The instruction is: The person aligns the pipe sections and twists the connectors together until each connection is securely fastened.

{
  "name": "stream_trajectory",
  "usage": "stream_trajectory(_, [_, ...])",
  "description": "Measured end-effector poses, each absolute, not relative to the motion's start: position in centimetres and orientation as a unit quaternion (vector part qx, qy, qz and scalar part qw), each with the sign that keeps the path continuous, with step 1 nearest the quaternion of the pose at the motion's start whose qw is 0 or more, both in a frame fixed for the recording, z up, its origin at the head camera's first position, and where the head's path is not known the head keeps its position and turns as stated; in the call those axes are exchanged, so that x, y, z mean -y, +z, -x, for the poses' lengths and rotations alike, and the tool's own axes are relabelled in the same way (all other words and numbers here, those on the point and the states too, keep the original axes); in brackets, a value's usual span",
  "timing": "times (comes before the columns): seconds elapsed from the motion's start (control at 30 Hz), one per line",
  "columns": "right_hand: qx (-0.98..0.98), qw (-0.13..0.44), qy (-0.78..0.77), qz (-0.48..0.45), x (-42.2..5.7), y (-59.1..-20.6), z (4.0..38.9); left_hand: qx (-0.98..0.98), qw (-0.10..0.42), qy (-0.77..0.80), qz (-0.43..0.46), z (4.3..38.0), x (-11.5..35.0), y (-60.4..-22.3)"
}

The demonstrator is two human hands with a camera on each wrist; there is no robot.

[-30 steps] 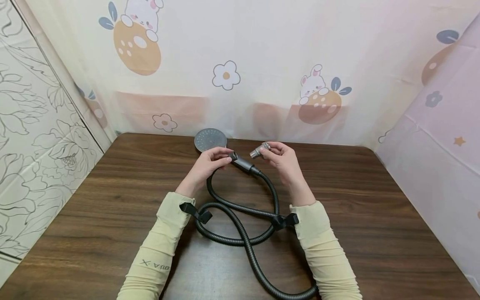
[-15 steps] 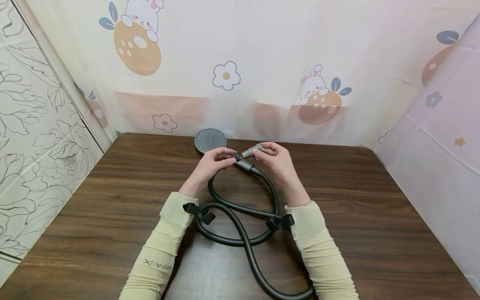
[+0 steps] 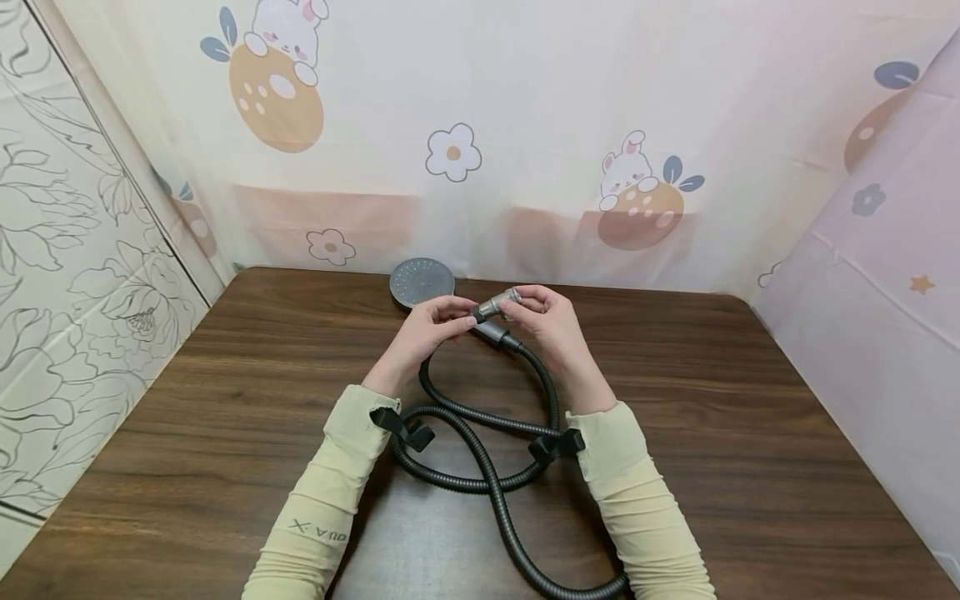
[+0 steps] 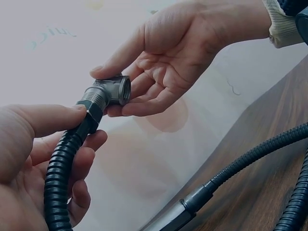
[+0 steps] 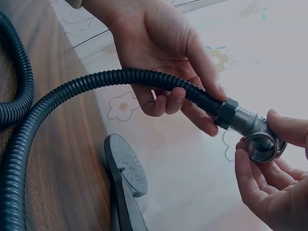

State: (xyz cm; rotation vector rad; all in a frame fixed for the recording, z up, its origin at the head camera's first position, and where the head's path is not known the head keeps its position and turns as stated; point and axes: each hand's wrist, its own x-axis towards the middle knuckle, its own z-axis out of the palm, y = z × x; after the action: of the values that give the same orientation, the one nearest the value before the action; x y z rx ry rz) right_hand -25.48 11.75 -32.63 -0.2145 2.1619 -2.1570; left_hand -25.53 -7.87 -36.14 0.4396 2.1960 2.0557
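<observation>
My left hand [image 3: 429,332] grips the end of a black corrugated shower hose [image 5: 144,78], thumb and fingers at its dark hex nut [image 4: 92,110]. A silver threaded pipe fitting [image 5: 262,139] with a side opening is pinched between the thumb and fingers of my right hand [image 3: 553,335]. Its threaded end meets the nut in both wrist views, with several threads still showing outside. Beyond my left hand lies a grey round shower head [image 3: 422,281] on the wooden table. Its handle [image 3: 491,332] joins the hose's other end and passes below my hands.
The hose lies in crossing loops [image 3: 487,483] on the brown table [image 3: 750,467] between my forearms. A printed curtain [image 3: 525,100] hangs behind the table's far edge. Black straps [image 3: 401,429] sit at both wrists.
My right hand has moved left with the pipe fitting, closing the gap to the hose nut. My left hand has shifted slightly right, and the two parts now touch.
</observation>
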Motion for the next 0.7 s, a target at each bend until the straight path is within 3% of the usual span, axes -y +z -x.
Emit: stream_trajectory(0.7, [-0.706, 0.035, -0.705, 0.066, -11.55, -32.82, 25.51, -0.716, 0.024, 0.682, -0.145, 25.34, 7.57, -36.03])
